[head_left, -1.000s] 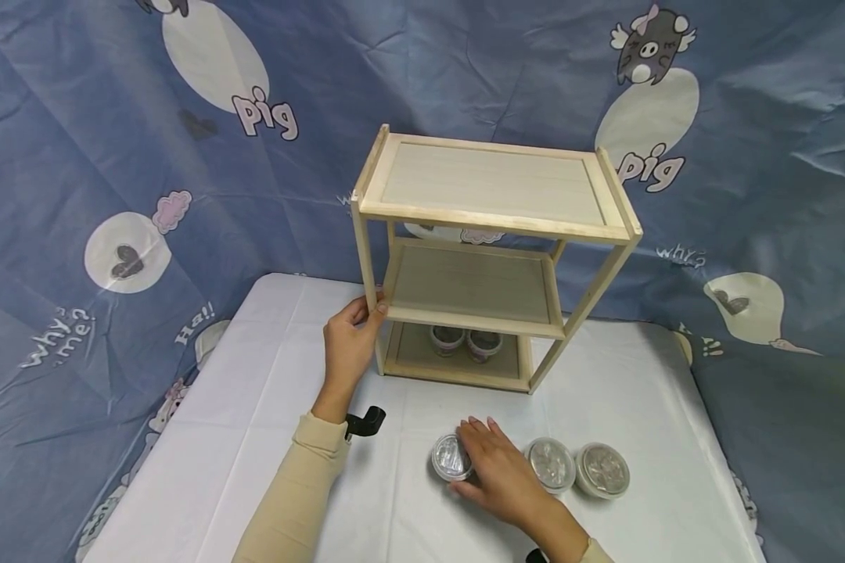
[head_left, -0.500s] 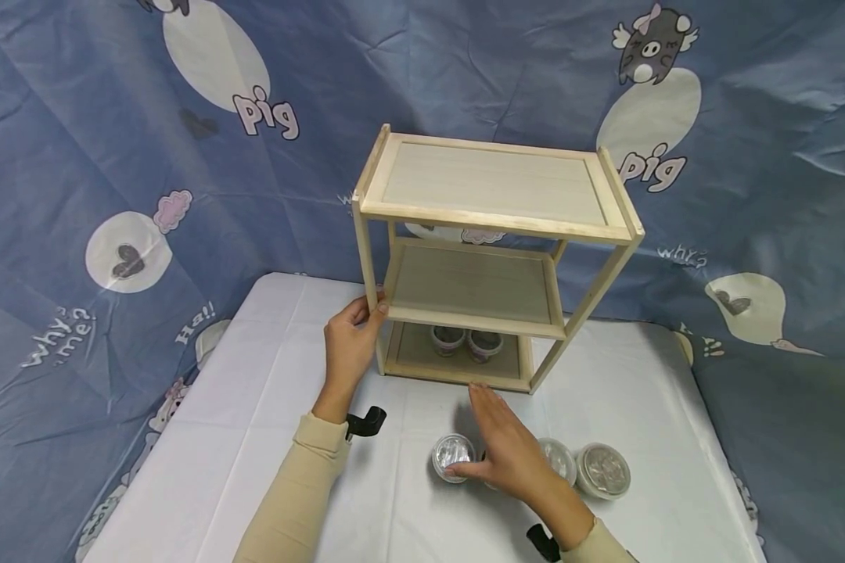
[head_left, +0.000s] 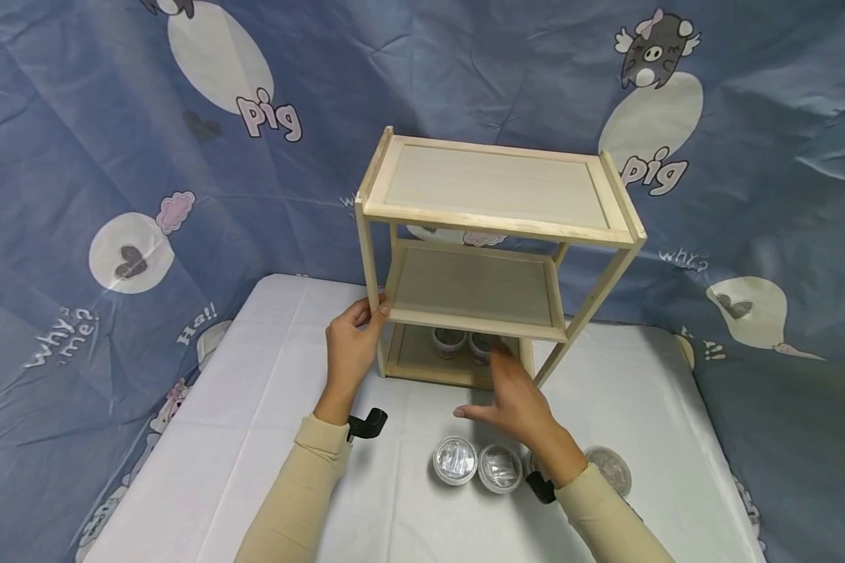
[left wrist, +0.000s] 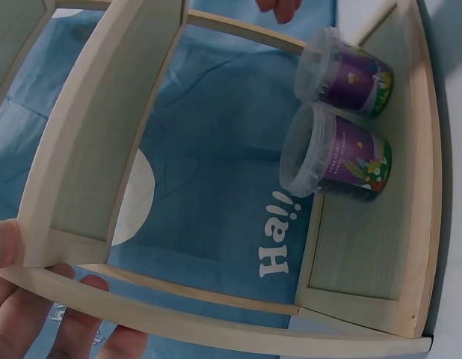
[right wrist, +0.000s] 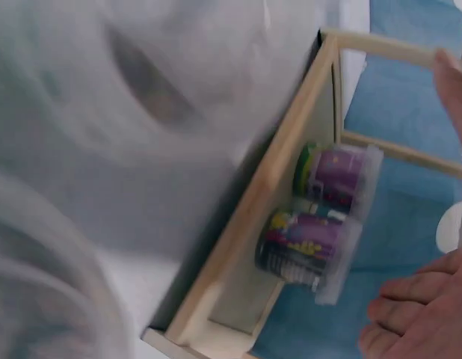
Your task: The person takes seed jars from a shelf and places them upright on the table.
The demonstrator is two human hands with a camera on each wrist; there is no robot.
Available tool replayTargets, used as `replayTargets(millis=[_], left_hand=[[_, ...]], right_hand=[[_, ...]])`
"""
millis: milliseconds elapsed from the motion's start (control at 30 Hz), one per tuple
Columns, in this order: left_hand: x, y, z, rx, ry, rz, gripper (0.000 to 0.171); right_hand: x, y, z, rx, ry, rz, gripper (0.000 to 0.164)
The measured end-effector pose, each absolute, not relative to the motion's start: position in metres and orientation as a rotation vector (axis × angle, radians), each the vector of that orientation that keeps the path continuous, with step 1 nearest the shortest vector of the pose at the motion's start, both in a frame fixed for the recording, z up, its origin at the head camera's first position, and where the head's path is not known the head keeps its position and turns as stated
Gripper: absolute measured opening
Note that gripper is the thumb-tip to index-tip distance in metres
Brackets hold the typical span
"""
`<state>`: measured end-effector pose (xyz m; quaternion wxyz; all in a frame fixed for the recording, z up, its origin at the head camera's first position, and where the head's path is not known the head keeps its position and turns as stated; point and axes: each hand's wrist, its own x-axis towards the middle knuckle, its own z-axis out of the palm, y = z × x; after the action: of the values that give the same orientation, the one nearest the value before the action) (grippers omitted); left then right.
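A light wooden three-tier shelf (head_left: pixel 493 184) stands on the white table. My left hand (head_left: pixel 352 344) grips its left front post at the height of the middle tier, thumb in front and fingers wrapped behind. Two clear plastic tubs (left wrist: pixel 354 161) with purple flowered labels stand side by side on the bottom tier. My right hand (head_left: pixel 517 399) reaches to the front of that tier, its fingers extended and thumb spread, holding nothing. Its fingertips overlap the right tub (head_left: pixel 480 348) in the head view. In the right wrist view the fingers (right wrist: pixel 399 307) appear apart from the tubs.
Several round containers with clear lids stand in a row on the table before the shelf, among them a left one (head_left: pixel 455 461) and one beside it (head_left: pixel 500 469). My right forearm partly covers the others. A blue patterned cloth (head_left: pixel 310 156) hangs behind.
My right hand has left the lidded containers on the table and moved forward to the bottom tier, uncovering the second container from the left. My left hand stays on the post.
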<state>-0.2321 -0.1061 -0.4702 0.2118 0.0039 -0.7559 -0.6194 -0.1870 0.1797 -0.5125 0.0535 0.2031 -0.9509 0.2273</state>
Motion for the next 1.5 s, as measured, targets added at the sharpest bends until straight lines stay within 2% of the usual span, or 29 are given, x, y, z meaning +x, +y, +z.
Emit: replayTargets(millis=[200, 600, 967, 1500], left_hand=[[-0.231, -0.105, -0.47, 0.014, -2.098, -1.72, 0.025], [-0.231, -0.102, -0.474, 0.003, -2.091, -1.723, 0.025], [-0.228, -0.105, -0.475, 0.015, -2.103, -1.713, 0.025], [-0.232, -0.105, -0.471, 0.007, -2.084, -1.744, 0.024]], right_hand=[[-0.215, 0.18, -0.508, 0.477, -2.97, 0.633, 0.125], [-0.249, 0.179, -0.517, 0.293, -3.055, 0.921, 0.097], [-0.258, 0.177, -0.53, 0.166, -3.133, 0.936, 0.088], [-0.264, 0.181, -0.529, 0.131, -3.048, 1.001, 0.088]])
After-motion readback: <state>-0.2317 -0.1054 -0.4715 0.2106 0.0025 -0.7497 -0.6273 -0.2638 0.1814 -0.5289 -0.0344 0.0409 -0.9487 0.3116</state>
